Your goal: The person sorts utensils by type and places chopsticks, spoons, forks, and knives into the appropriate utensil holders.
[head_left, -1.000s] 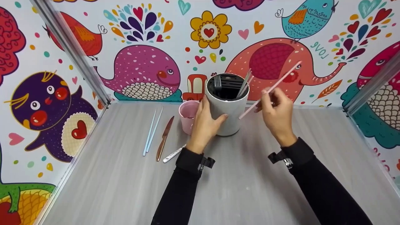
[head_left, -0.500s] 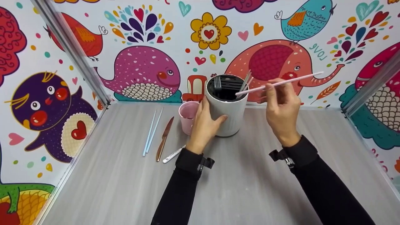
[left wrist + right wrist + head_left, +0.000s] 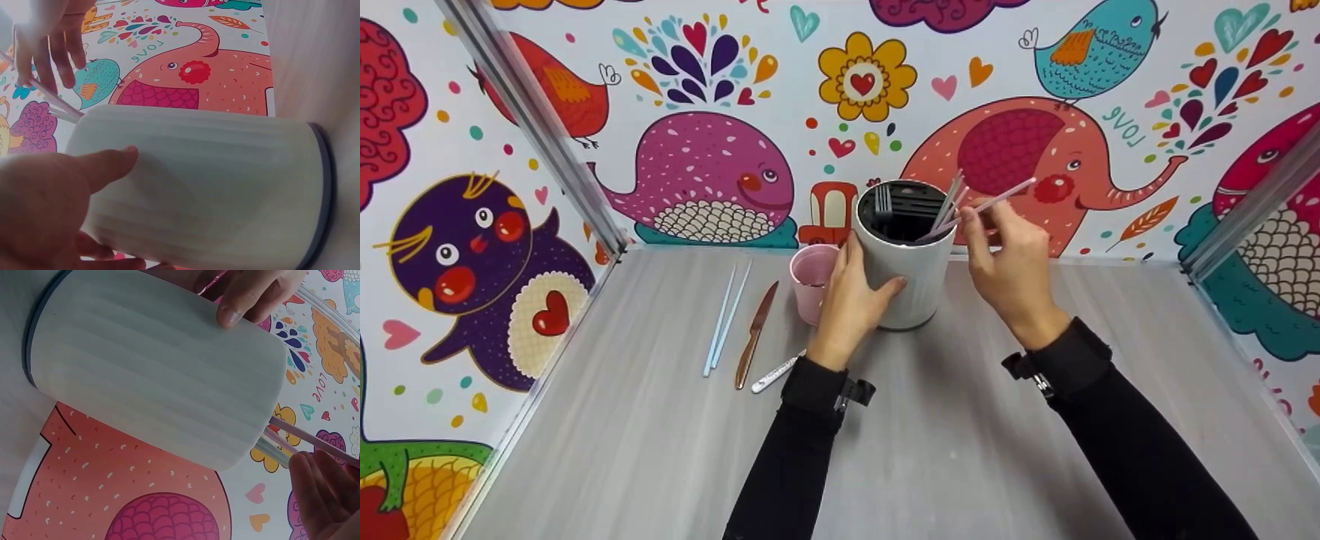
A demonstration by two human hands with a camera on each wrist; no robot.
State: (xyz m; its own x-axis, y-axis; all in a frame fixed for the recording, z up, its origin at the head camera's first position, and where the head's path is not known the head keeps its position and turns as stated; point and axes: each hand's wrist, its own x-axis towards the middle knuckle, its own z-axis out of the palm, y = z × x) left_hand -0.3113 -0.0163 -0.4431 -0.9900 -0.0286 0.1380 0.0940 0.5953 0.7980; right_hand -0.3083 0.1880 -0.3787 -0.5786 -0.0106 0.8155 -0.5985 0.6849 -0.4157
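A white ribbed utensil holder (image 3: 906, 270) stands upright near the back wall, with a fork and other utensils inside. My left hand (image 3: 861, 281) grips its left side, thumb on the front; the left wrist view shows that thumb (image 3: 107, 163) pressed on the holder (image 3: 214, 185). My right hand (image 3: 979, 219) pinches a thin pink stick (image 3: 997, 197) just right of the rim. The stick slants down to the left, its lower end inside the holder. In the right wrist view the stick (image 3: 315, 439) enters the holder (image 3: 157, 377) at its mouth.
A pink cup (image 3: 812, 281) stands against the holder's left side. Left of it on the grey table (image 3: 960, 450) lie two pale blue sticks (image 3: 726, 315), a copper knife (image 3: 755, 334) and a white-handled utensil (image 3: 776, 370). Patterned walls close three sides.
My right hand swung the pink stick from a steep slant over the table to level above the holder, then dipped its end into the holder. The left hand stayed put.
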